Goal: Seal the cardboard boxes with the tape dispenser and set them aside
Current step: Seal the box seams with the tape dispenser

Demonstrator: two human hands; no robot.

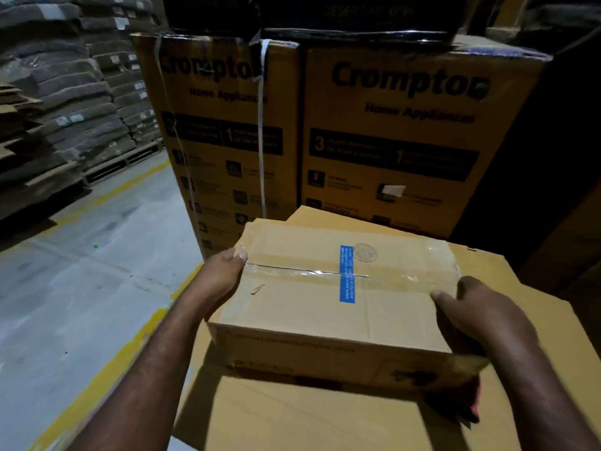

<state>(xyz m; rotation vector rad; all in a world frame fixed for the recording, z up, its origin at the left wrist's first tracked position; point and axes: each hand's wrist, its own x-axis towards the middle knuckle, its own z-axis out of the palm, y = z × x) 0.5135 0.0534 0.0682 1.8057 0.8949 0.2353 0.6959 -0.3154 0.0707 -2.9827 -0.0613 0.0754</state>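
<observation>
Dim storeroom. Left hand [221,275] and right hand [481,310] grip the ends of a brown, taped-shut box [302,310] with a blue sticker [347,274].

1. I get a dim scene; the grey floor [81,281] at left is brightest
2. Right side and top sink into deep shadow
3. Clear tape [292,271] on the box [292,307] glints
4. Far cartons [390,141] look soft; frame edges bow
</observation>
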